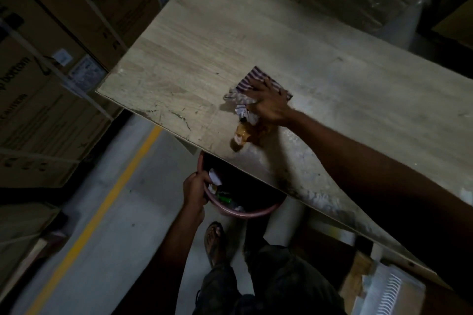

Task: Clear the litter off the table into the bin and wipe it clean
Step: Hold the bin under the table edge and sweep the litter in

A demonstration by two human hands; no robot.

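- crumpled paper [242, 111] and orange wrapper [243, 134] on table [204, 46], close to its near edge
- striped cloth [247, 82] touching the paper
- right hand [268, 102] flat on the cloth, fingers spread
- pink bin [245, 213] just under the table edge, below the wrapper, litter inside
- left hand [195, 188] curled over the bin rim, gripping it
- cardboard boxes [51, 33] at left, yellow line [102, 199] on the floor

The table [194, 41] is pale beige wood grain, scuffed whitish along its near edge. The cloth [247, 82] is striped purple and white. The crumpled paper [242, 111] is white, the wrapper [243, 133] orange-brown. The bin [245, 213] is dusty pink, the floor [133, 212] grey with a yellow line [102, 202], the boxes [38, 110] brown with dark print.
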